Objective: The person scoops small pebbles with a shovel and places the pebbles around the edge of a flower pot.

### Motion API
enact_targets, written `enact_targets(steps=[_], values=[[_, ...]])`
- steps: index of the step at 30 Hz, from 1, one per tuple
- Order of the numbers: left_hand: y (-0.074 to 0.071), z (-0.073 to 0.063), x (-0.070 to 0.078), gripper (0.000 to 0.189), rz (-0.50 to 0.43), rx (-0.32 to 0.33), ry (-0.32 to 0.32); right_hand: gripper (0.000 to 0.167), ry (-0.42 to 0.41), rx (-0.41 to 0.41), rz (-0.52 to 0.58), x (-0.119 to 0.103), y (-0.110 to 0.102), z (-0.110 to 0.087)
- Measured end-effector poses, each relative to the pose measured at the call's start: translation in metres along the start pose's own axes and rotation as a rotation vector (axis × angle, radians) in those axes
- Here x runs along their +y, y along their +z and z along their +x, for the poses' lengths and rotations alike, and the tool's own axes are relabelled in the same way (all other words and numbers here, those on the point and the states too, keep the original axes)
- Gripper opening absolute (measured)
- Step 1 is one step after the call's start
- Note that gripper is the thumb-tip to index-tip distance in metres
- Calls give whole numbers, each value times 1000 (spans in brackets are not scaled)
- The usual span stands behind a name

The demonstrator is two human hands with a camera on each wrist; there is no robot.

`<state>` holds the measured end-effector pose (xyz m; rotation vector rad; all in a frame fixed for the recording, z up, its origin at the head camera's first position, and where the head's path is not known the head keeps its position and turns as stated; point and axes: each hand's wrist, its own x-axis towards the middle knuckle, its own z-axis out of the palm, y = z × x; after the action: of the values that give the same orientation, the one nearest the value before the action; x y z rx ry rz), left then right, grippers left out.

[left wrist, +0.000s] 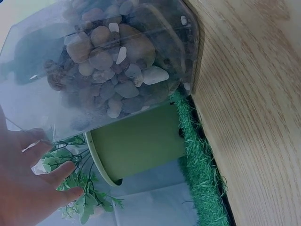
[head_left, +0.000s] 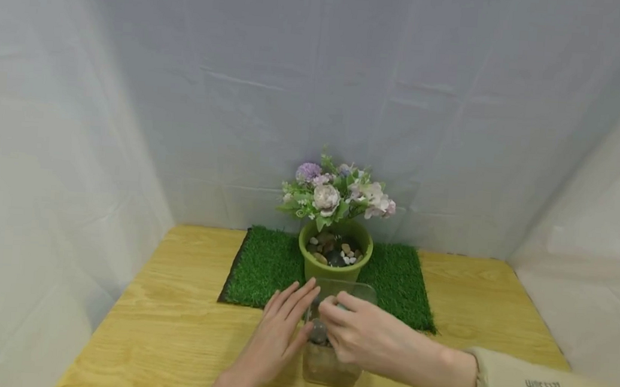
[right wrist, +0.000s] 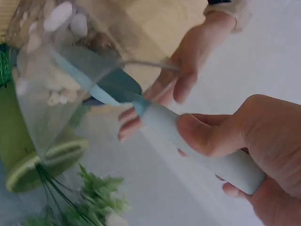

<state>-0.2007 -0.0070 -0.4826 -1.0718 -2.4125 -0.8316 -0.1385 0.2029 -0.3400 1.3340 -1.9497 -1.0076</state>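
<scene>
My right hand [head_left: 362, 335] grips the pale handle of a small garden trowel [right wrist: 188, 146]. The trowel's teal blade reaches into a clear plastic container [head_left: 332, 369], which holds pebbles [left wrist: 101, 59] of mixed sizes and shades. On the container's left side, my left hand [head_left: 273, 338] has its fingers extended and lies along the upper wall; whether it presses there I cannot tell. Right behind the container is a green flowerpot [head_left: 331, 272] with stones inside and artificial flowers [head_left: 327, 199] in pink, white and purple.
Under the flowerpot lies a green artificial grass mat [head_left: 398, 283] with a dark edge. Everything stands on a wood-grain table [head_left: 171, 328]. White sheeting [head_left: 297, 67] hangs behind and along both sides.
</scene>
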Motion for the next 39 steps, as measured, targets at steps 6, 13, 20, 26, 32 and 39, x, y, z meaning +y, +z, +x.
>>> enact_targets(steps=[6, 13, 20, 26, 32, 39], values=[[-1, 0, 0, 55, -21, -6, -6, 15, 64, -17, 203, 16, 23, 3], [-2, 1, 0, 56, -28, -31, -14, 16, 171, -9, 678, 49, 71, -10], [-1, 1, 1, 57, -23, -18, -5, 11, 364, 69, 984, 42, 111, -36], [-1, 0, 1, 57, -17, -22, -6, 11, 555, 71, 983, 15, 104, -49], [-1, 0, 0, 57, -18, -32, -9, 8, 728, -31, 997, 7, 80, -49], [-2, 0, 1, 56, -25, -40, -13, 5, 838, -160, 1091, 10, 64, -46]])
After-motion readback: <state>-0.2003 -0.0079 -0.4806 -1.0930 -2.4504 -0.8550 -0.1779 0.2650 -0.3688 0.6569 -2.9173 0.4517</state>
